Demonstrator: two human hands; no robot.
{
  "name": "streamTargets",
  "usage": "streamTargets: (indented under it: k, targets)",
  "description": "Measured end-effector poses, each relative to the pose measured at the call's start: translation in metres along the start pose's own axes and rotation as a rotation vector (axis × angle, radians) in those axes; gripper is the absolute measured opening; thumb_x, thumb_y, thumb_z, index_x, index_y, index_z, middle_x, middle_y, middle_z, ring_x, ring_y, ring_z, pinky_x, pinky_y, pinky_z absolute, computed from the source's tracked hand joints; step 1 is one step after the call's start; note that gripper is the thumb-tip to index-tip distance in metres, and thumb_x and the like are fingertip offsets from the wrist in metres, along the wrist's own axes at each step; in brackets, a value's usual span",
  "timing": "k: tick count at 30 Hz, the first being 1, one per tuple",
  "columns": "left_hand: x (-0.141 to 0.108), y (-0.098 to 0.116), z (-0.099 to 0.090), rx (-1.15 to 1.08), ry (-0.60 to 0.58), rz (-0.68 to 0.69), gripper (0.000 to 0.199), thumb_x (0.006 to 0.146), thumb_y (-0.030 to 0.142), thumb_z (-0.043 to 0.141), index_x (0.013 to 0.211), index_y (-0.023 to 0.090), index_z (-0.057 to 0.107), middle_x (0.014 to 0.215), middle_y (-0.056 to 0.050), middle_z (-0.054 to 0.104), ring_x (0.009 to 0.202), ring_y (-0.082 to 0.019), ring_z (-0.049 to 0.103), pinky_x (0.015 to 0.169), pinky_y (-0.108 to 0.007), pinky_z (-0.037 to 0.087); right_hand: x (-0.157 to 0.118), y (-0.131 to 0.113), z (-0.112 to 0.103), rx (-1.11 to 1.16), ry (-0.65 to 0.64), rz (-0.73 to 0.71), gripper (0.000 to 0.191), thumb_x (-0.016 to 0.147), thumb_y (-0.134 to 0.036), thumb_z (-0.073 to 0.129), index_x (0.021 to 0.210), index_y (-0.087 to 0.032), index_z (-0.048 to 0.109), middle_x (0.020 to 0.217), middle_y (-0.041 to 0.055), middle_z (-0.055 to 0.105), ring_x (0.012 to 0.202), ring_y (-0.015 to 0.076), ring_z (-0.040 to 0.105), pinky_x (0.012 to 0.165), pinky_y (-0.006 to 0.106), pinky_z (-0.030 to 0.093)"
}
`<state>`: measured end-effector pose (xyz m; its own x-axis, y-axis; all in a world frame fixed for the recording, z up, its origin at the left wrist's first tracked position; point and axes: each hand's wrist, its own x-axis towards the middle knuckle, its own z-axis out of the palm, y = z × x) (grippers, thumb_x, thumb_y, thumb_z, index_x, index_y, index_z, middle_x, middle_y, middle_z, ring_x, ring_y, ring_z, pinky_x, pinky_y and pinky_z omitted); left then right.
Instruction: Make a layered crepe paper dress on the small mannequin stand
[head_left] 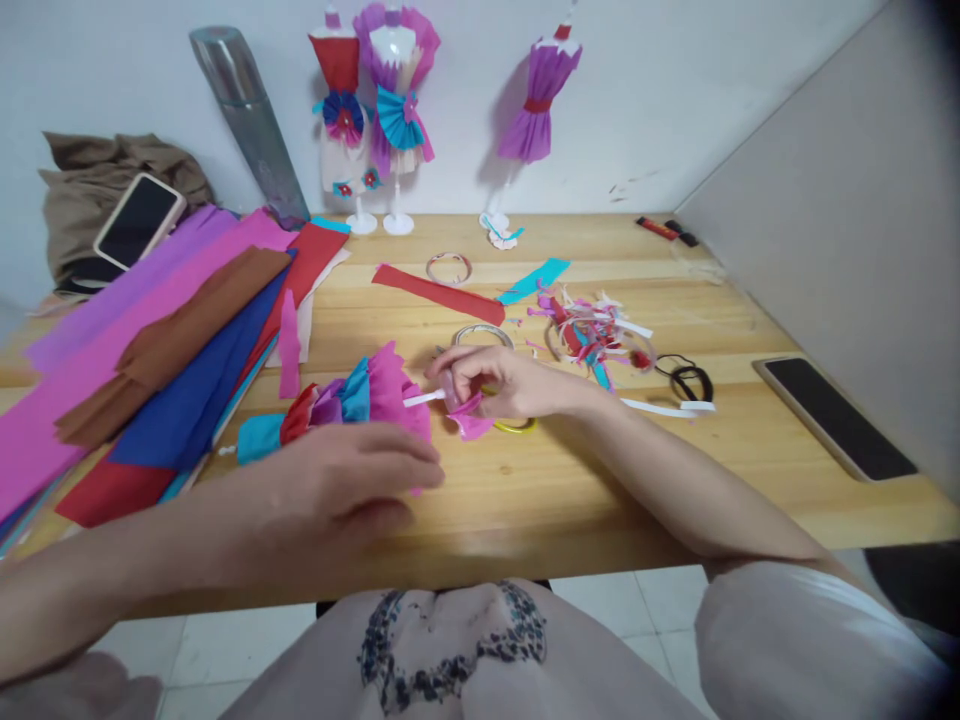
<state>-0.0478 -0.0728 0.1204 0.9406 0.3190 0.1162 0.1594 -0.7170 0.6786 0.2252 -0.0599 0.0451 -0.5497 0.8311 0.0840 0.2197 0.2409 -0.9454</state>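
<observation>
A small dress form lies on its side on the table, wearing a ruffled paper dress (386, 390) in teal, red, purple and pink. My left hand (360, 480), slightly blurred, hovers over the dress's near side with its fingers stretched out and nothing in them. My right hand (487, 380) is closed in a pinch at the end of the white stand rod (425, 398), beside the pink skirt hem. What exactly its fingers grip is partly hidden. Under its fingertips shows a pink paper piece (472, 425), and a yellow ring (519, 427) lies below the palm.
Coloured paper sheets (172, 370) cover the left side. Three dressed forms, one a purple dress (540, 105), and a bottle (251, 125) stand at the back. Paper scraps (589, 330), a red strip (439, 293) and a black cord (690, 382) lie behind my right forearm; a phone (836, 418) is far right.
</observation>
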Motion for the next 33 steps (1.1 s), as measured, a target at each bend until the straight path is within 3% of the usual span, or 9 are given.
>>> streamTargets:
  k: [3, 6, 9, 13, 19, 23, 26, 31, 33]
  targets:
    - [-0.006, 0.008, 0.024, -0.092, -0.127, -0.092, 0.036, 0.093, 0.019, 0.061, 0.128, 0.013, 0.068, 0.135, -0.014, 0.068, 0.125, -0.022, 0.065, 0.104, -0.026, 0.053, 0.005, -0.001, -0.006, 0.034, -0.122, 0.026, 0.008, 0.072, -0.016, 0.069, 0.068, -0.018, 0.062, 0.083, 0.0013, 0.066, 0.082, 0.0151, 0.061, 0.072, 0.027, 0.048]
    - [-0.012, 0.003, 0.039, -0.166, -0.104, -0.214, 0.043, 0.092, 0.025, 0.061, 0.135, 0.019, 0.064, 0.144, -0.013, 0.061, 0.132, -0.025, 0.06, 0.11, -0.036, 0.05, 0.003, -0.002, -0.006, 0.202, -0.044, 0.025, 0.012, 0.071, -0.021, 0.071, 0.066, -0.018, 0.061, 0.084, 0.0016, 0.066, 0.078, 0.0138, 0.059, 0.07, 0.026, 0.046]
    - [-0.014, -0.004, 0.047, -0.285, -0.015, -0.244, 0.039, 0.093, 0.025, 0.059, 0.131, 0.018, 0.065, 0.144, -0.015, 0.061, 0.128, -0.025, 0.063, 0.101, -0.035, 0.056, -0.002, -0.006, -0.002, 0.438, 0.094, 0.019, 0.015, 0.066, -0.023, 0.075, 0.064, -0.017, 0.061, 0.094, 0.0053, 0.07, 0.079, 0.0148, 0.062, 0.071, 0.027, 0.049]
    - [-0.008, -0.008, 0.046, -0.451, 0.158, -0.394, 0.037, 0.093, 0.028, 0.057, 0.126, 0.017, 0.067, 0.126, -0.014, 0.071, 0.105, -0.02, 0.071, 0.086, -0.032, 0.061, -0.009, -0.016, 0.008, 0.728, 0.271, 0.064, 0.015, 0.065, -0.024, 0.077, 0.066, -0.018, 0.063, 0.097, 0.0071, 0.071, 0.081, 0.0172, 0.067, 0.075, 0.032, 0.056]
    - [0.012, -0.014, 0.044, -0.676, 0.351, -0.519, 0.047, 0.083, 0.032, 0.067, 0.127, 0.017, 0.064, 0.105, -0.01, 0.076, 0.099, -0.021, 0.071, 0.079, -0.032, 0.058, -0.01, -0.016, 0.026, 1.034, 0.462, 0.142, 0.011, 0.066, -0.018, 0.074, 0.075, -0.019, 0.068, 0.082, 0.0061, 0.074, 0.095, 0.0235, 0.072, 0.085, 0.034, 0.063]
    - [0.023, -0.029, 0.05, -0.877, 0.442, -0.556, 0.028, 0.073, 0.033, 0.072, 0.095, 0.015, 0.067, 0.075, -0.003, 0.071, 0.072, -0.016, 0.069, 0.066, -0.029, 0.058, -0.008, 0.003, 0.04, 1.201, 0.545, 0.158, 0.016, 0.069, -0.011, 0.069, 0.083, -0.017, 0.07, 0.084, 0.0056, 0.078, 0.089, 0.0188, 0.075, 0.089, 0.029, 0.063]
    - [0.027, -0.039, 0.054, -0.929, 0.521, -0.603, 0.025, 0.07, 0.035, 0.073, 0.081, 0.017, 0.06, 0.06, 0.003, 0.061, 0.055, -0.011, 0.059, 0.052, -0.024, 0.053, -0.01, 0.011, 0.048, 1.296, 0.59, 0.15, 0.015, 0.068, -0.009, 0.069, 0.081, -0.017, 0.07, 0.086, 0.0052, 0.08, 0.087, 0.0158, 0.077, 0.089, 0.023, 0.062]
    - [0.03, -0.041, 0.052, -0.854, 0.682, -0.646, 0.025, 0.071, 0.035, 0.072, 0.082, 0.017, 0.058, 0.062, 0.004, 0.056, 0.054, -0.009, 0.052, 0.048, -0.02, 0.049, -0.019, 0.004, 0.063, 1.356, 0.597, 0.213, 0.016, 0.068, -0.012, 0.073, 0.083, -0.017, 0.07, 0.092, 0.0053, 0.081, 0.095, 0.0155, 0.077, 0.092, 0.019, 0.06]
    - [0.031, -0.04, 0.051, -0.844, 0.694, -0.65, 0.025, 0.072, 0.037, 0.07, 0.082, 0.018, 0.057, 0.062, 0.005, 0.055, 0.052, -0.008, 0.05, 0.045, -0.019, 0.044, -0.023, 0.002, 0.07, 1.362, 0.573, 0.251, 0.018, 0.068, -0.013, 0.073, 0.085, -0.017, 0.07, 0.096, 0.0058, 0.08, 0.095, 0.0157, 0.077, 0.091, 0.019, 0.06]
